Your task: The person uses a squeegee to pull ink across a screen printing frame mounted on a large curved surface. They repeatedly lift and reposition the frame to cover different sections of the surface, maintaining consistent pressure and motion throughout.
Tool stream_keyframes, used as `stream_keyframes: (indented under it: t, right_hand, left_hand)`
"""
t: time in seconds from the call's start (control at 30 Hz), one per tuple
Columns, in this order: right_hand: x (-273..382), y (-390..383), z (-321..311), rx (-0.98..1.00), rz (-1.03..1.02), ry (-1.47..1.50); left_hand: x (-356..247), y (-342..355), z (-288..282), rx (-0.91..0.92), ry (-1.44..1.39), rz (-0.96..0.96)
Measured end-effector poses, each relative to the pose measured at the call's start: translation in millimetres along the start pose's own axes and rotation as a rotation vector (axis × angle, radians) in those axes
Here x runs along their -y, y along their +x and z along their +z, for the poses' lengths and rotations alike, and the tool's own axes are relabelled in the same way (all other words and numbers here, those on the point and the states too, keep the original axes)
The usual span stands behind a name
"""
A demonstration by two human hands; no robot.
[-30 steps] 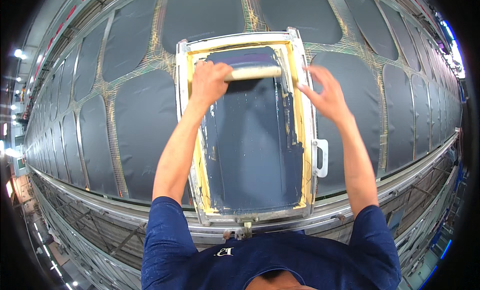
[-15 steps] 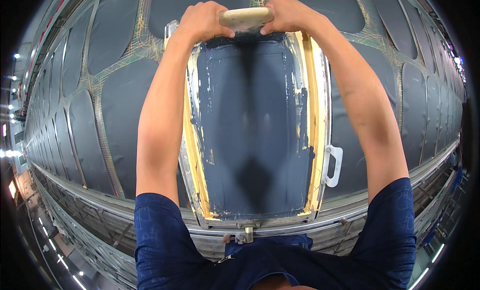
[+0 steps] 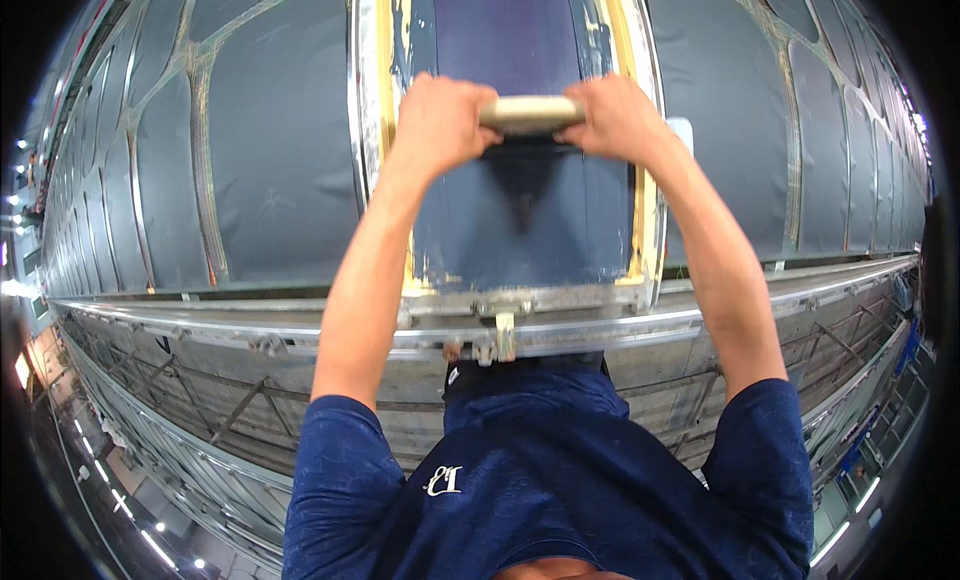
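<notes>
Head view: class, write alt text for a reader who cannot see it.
Both hands, left and right, grip a pale squeegee handle over a dark blue screen in a metal frame. Dark fabric panels lie along a long table either side.

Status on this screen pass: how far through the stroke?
Both hands, left hand and right hand, grip the pale squeegee handle about midway down the framed screen. The screen below the handle, toward the near frame edge, lies uncovered. Print quality cannot be judged.

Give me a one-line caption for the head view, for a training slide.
Both hands, left hand and right hand, grip a pale wooden bar over a framed dark screen on a long table.
</notes>
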State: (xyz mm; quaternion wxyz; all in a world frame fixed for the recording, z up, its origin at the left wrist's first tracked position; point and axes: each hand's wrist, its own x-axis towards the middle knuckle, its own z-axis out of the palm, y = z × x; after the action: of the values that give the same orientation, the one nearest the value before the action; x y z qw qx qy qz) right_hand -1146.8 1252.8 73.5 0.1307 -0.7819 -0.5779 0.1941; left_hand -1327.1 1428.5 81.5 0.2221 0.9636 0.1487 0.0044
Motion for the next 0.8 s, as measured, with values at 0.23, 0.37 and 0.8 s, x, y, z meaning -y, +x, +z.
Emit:
stream_keyframes:
  t: [0.23, 0.37, 0.8]
  right_hand:
    - [69.2, -128.4, 46.3, 0.02, 0.008, -0.01]
    - [68.8, -118.4, 32.5, 0.069, 0.022, 0.006]
    - [-87.8, 203.2, -97.0, 0.087, 0.023, -0.105]
  left_hand:
    - [-54.4, -139.0, 36.1, -0.032, 0.039, 0.071]
    - [-49.2, -126.7, 23.5, 0.072, 0.072, 0.09]
    - [89.2, 203.8, -70.8, -0.019, 0.23, 0.051]
